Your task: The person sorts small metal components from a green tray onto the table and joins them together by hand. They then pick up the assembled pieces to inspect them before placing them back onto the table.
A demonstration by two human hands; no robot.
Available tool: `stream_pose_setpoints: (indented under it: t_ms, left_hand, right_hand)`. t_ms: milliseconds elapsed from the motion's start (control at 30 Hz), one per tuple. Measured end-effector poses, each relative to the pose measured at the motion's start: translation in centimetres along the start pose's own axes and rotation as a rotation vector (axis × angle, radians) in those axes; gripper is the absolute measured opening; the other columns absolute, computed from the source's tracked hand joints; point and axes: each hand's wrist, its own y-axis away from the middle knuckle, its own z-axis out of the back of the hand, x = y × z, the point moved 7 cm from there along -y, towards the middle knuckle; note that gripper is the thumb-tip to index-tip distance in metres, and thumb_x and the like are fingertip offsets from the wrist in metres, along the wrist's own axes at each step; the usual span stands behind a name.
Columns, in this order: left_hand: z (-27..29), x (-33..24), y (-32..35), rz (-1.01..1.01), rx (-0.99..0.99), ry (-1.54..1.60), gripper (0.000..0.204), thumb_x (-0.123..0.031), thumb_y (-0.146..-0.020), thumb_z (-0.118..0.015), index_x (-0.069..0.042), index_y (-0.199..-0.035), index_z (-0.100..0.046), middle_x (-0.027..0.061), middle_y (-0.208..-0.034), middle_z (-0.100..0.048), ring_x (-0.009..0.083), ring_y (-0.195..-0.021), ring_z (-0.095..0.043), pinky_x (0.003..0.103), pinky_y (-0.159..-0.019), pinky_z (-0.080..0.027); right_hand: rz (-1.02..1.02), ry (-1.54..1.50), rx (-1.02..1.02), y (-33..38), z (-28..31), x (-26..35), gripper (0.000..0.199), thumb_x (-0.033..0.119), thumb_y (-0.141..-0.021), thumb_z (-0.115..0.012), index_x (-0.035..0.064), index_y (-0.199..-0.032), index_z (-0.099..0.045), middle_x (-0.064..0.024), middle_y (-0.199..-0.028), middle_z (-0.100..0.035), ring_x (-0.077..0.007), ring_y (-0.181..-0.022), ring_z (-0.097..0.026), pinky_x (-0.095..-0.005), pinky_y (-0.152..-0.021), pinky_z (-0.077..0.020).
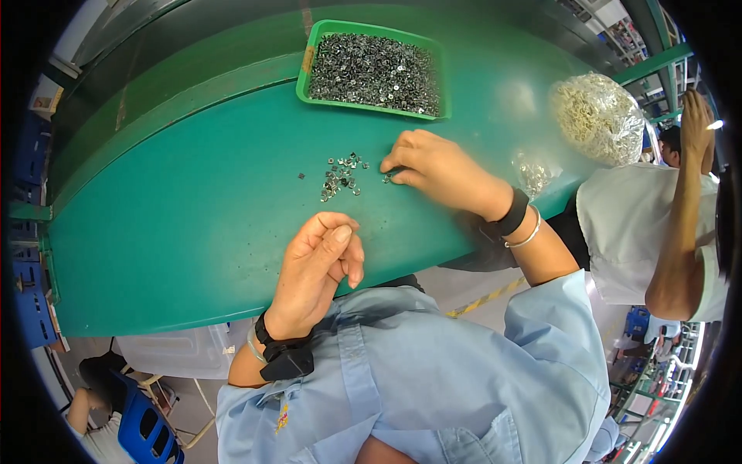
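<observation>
A loose heap of small square metal parts (338, 182) lies on the green tabletop in front of me. Just right of that heap, my right hand (423, 165) bends low with thumb and forefinger at a small metal part (387, 178) on the table. Whether the fingers grip this part or only touch it is hard to see. Nearer to me, my left hand (321, 255) hovers over the table, its fingers curled and the thumb against the forefinger. What is between those fingertips, if anything, is hidden.
A green tray (446, 77) full of similar small metal parts stands at the back. To the right lie a large clear bag (599, 118) of pale pieces and a smaller clear bag (535, 172). A person in a light shirt (630, 232) is close on the right. A blue chair (147, 421) stands lower left.
</observation>
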Motion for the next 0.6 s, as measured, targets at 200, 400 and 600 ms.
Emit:
stream_pose_setpoints:
  t_ms: [200,400,600]
  left_hand:
    - [-0.1,0.0,-0.2,-0.015,-0.034,-0.046,0.017,-0.016,-0.099,-0.047,-0.002,-0.105,-0.053,0.0061,-0.077,-0.057,0.0125,-0.057,-0.053,0.026,-0.051,-0.044]
    - [-2.3,0.1,-1.2,0.01,-0.073,-0.147,0.021,-0.019,-0.099,-0.047,-0.002,-0.109,-0.053,0.0059,-0.08,-0.058,0.0121,-0.06,-0.054,0.025,-0.053,-0.045]
    - [-2.9,0.4,-1.2,-0.013,-0.105,-0.22,0.022,-0.02,-0.099,-0.048,-0.001,-0.109,-0.054,0.0056,-0.086,-0.06,0.0112,-0.063,-0.055,0.024,-0.055,-0.045]
  right_hand:
    - [-0.047,-0.049,-0.042,0.8,0.5,0.4,0.014,0.007,-0.078,-0.067,0.0054,-0.091,-0.061,-0.0066,-0.089,-0.06,-0.0267,-0.084,-0.059,-0.0351,-0.073,-0.0484]
    - [0.056,-0.18,-0.247,2.0,0.7,3.7,0.019,0.005,-0.075,-0.071,0.0069,-0.091,-0.06,-0.0065,-0.089,-0.061,-0.0266,-0.084,-0.06,-0.035,-0.071,-0.0486]
    - [0.112,-0.214,-0.421,3.1,0.2,5.3,0.024,0.002,-0.072,-0.073,0.0079,-0.091,-0.059,-0.0064,-0.091,-0.062,-0.0254,-0.084,-0.06,-0.0352,-0.07,-0.049]
